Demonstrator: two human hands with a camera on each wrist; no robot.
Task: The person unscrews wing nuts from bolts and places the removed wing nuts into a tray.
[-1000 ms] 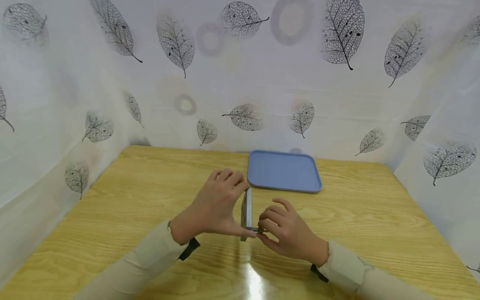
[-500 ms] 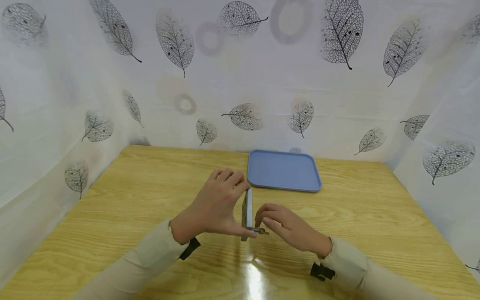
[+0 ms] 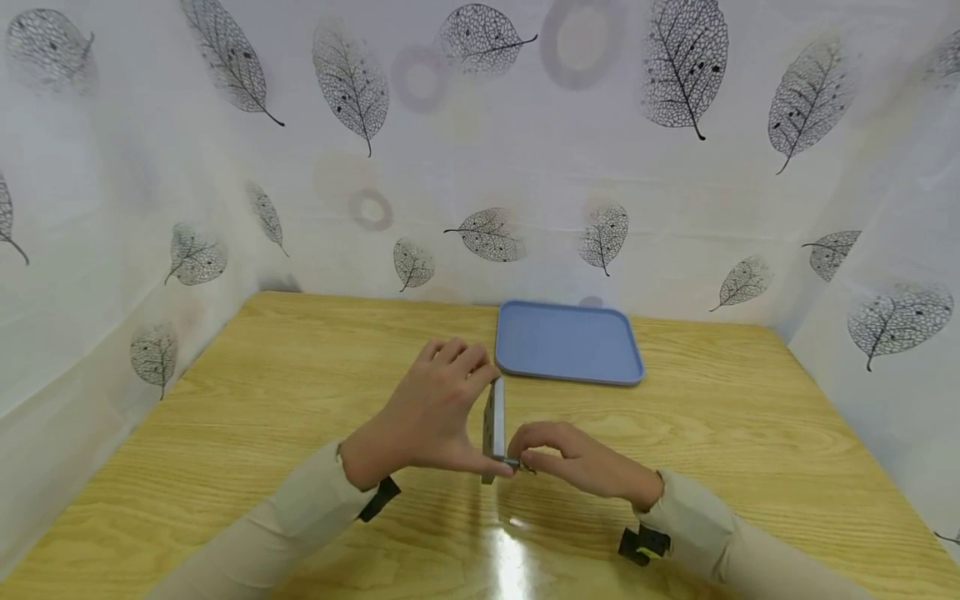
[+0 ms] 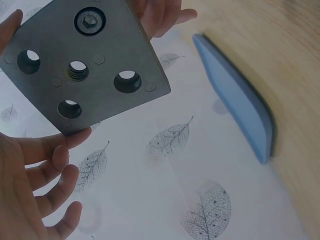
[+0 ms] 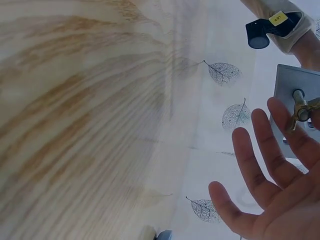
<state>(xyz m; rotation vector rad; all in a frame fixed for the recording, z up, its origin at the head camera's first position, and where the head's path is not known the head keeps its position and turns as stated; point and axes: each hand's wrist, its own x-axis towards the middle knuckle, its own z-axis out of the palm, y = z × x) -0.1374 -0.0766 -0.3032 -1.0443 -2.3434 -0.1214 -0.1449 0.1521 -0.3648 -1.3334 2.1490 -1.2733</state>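
A grey metal plate (image 3: 493, 427) with several round holes stands on edge above the table. My left hand (image 3: 435, 408) grips it by opposite edges, thumb below and fingers above. One hole holds a socket-head bolt (image 4: 90, 21), seen from its head side in the left wrist view. The bolt's shank (image 5: 298, 95) sticks out of the other face toward my right hand (image 3: 581, 462). On its end sits a brass-coloured wing nut (image 5: 303, 112). My right index finger and thumb pinch the wing nut; the thumb is mostly cut off in the right wrist view.
A blue tray (image 3: 566, 342) lies at the back of the wood-grain table (image 3: 315, 367), beyond both hands. A white leaf-print cloth (image 3: 420, 167) encloses the back and sides.
My right hand let go of the wing nut, drew back with its fingers loosened, then came back onto it. The nut's wings have turned. The left hand and plate stay nearly still.
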